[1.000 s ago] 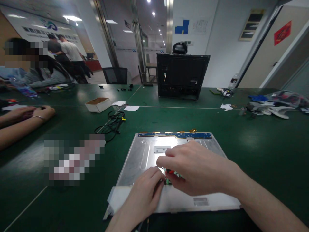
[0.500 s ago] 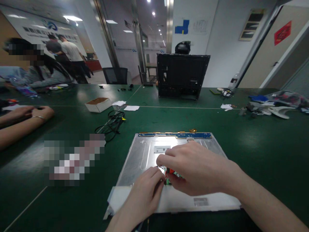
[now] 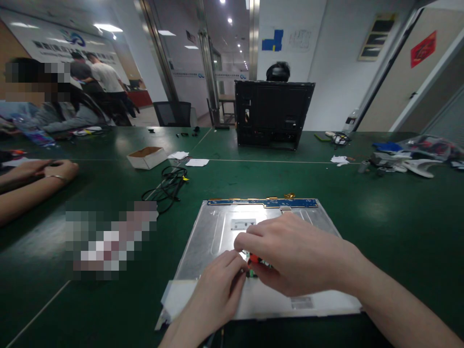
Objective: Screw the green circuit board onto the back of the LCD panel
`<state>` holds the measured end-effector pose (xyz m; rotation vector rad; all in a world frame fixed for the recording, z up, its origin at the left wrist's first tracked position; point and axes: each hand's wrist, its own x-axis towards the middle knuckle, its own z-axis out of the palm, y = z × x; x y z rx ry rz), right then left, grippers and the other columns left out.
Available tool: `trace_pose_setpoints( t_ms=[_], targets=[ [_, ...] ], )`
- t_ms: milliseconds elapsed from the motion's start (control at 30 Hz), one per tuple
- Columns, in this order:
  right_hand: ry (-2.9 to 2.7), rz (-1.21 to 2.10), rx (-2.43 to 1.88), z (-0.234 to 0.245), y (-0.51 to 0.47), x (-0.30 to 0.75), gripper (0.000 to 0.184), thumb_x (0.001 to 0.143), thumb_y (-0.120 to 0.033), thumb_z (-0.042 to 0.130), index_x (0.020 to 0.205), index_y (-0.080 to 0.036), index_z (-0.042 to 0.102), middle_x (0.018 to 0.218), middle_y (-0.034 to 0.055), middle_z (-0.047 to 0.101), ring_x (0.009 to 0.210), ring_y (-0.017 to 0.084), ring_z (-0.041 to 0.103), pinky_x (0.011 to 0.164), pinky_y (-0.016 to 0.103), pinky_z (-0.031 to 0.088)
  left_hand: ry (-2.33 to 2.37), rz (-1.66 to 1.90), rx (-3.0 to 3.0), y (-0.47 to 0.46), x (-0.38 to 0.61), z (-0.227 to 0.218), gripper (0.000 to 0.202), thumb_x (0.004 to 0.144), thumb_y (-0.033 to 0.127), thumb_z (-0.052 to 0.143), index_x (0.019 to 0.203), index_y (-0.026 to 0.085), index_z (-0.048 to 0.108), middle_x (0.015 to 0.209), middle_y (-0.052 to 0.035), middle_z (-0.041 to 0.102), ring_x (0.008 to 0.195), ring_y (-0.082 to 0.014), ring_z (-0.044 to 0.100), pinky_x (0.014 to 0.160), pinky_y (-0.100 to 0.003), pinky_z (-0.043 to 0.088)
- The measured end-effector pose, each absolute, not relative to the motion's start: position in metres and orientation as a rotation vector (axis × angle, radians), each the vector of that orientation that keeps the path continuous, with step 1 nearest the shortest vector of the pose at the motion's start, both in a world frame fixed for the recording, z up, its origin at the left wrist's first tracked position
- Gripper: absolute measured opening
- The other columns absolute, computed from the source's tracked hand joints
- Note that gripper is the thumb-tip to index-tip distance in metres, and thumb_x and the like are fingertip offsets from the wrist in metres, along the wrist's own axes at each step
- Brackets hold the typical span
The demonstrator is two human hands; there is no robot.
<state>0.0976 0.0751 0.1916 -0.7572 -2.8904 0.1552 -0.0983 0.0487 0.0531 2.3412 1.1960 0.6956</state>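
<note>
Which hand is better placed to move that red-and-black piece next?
Probably the right hand: its thumb and fingers appear closed around the red-and-black piece, above the metal panel. The left hand has its fingertips beside the green part, so it seems better placed for steadying.

The silver panel (image 3: 203,232) lies flat — blue strip (image 3: 263,202) along its far edge; green board (image 3: 251,273) and red-black object (image 3: 255,258), partly hidden — about its middle.

A flat silver metal panel (image 3: 197,241) has a long blue circuit strip (image 3: 261,202). The big green desk (image 3: 398,232) has thin white lines (image 3: 253,161).
</note>
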Motion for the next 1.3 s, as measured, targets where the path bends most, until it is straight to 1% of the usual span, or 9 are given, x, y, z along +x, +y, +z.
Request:
trace_pose_setpoints(
  t_ms=[100,267,400,500,600,833,967,1067,1300],
  targets=[
    [-2.887,0.149,-0.748,0.1921,0.0744,0.0979,0.009,0.086,-0.024,0.051,0.093,-0.019,0.053,0.081,0.0003,0.062,0.063,0.013,0.048,0.051,0.027,0.023,1.192,0.696,2.34,0.0476,-0.097,0.0575,0.015,0.084,0.011,0.044,0.092,0.02,0.054,0.094,-0.0067,0.061,0.09,-0.0235,0.058,0.075,-0.034,0.047],
    [-2.884,0.088,-0.818,0.1904,0.0765,0.0978,0.017,0.091,-0.037,0.051,0.092,-0.021,0.055,0.075,-0.0003,0.062,0.061,0.013,0.049,0.051,0.028,0.02,1.179,0.704,2.313,0.0465,-0.0949,0.0613,0.015,0.087,0.014,0.045,0.098,0.02,0.054,0.1,-0.0069,0.06,0.094,-0.0233,0.057,0.08,-0.035,0.047],
    [-2.896,0.058,-0.849,0.1902,0.0774,0.0969,0.015,0.092,-0.032,0.049,0.086,-0.02,0.056,0.069,-0.0008,0.061,0.057,0.012,0.048,0.05,0.029,0.018,1.191,0.703,2.325,0.0464,-0.0955,0.059,0.017,0.084,0.01,0.047,0.096,0.021,0.055,0.099,-0.0059,0.06,0.093,-0.0225,0.057,0.078,-0.034,0.047],
    [-2.898,0.093,-0.833,0.1919,0.0763,0.0964,0.008,0.089,-0.025,0.049,0.091,-0.02,0.054,0.075,0.0002,0.062,0.059,0.012,0.048,0.05,0.029,0.02,1.177,0.695,2.331,0.0465,-0.096,0.059,0.021,0.081,0.008,0.049,0.096,0.021,0.056,0.1,-0.0054,0.06,0.094,-0.0227,0.056,0.08,-0.034,0.047],
    [-2.9,0.172,-0.805,0.1937,0.0755,0.0969,0.011,0.083,-0.021,0.051,0.094,-0.019,0.051,0.081,0.0008,0.063,0.063,0.013,0.05,0.051,0.028,0.022,1.183,0.672,2.332,0.0468,-0.0962,0.0596,0.02,0.08,0.008,0.049,0.094,0.02,0.056,0.098,-0.006,0.06,0.094,-0.0234,0.056,0.079,-0.034,0.048],
    [-2.887,0.098,-0.883,0.1912,0.0787,0.0978,0.014,0.091,-0.035,0.051,0.088,-0.021,0.054,0.072,-0.001,0.063,0.06,0.013,0.049,0.052,0.028,0.018,1.185,0.687,2.359,0.0485,-0.0978,0.0537,0.019,0.085,0.012,0.048,0.098,0.021,0.058,0.1,-0.0066,0.062,0.094,-0.0232,0.058,0.079,-0.034,0.048],
    [-2.89,0.1,-0.884,0.1924,0.0772,0.0967,0.011,0.091,-0.029,0.049,0.09,-0.02,0.054,0.074,-0.0003,0.063,0.06,0.012,0.048,0.052,0.028,0.019,1.18,0.683,2.364,0.049,-0.0978,0.0545,0.021,0.084,0.011,0.049,0.099,0.021,0.059,0.1,-0.0071,0.062,0.095,-0.0236,0.058,0.08,-0.035,0.048],
    [-2.883,0.153,-0.855,0.195,0.0745,0.0969,0.009,0.087,-0.023,0.048,0.094,-0.019,0.052,0.079,0.0006,0.063,0.061,0.013,0.05,0.051,0.028,0.022,1.166,0.675,2.358,0.0489,-0.0971,0.0569,0.02,0.084,0.012,0.048,0.097,0.021,0.059,0.099,-0.0077,0.061,0.095,-0.0239,0.057,0.082,-0.036,0.049],
    [-2.894,0.117,-0.886,0.194,0.0761,0.0977,0.013,0.09,-0.032,0.052,0.096,-0.02,0.052,0.079,0.0007,0.065,0.065,0.014,0.053,0.052,0.029,0.021,1.19,0.67,2.369,0.0491,-0.0973,0.0522,0.014,0.087,0.013,0.046,0.094,0.02,0.057,0.095,-0.0076,0.06,0.091,-0.0232,0.057,0.079,-0.034,0.048]
  ],
)
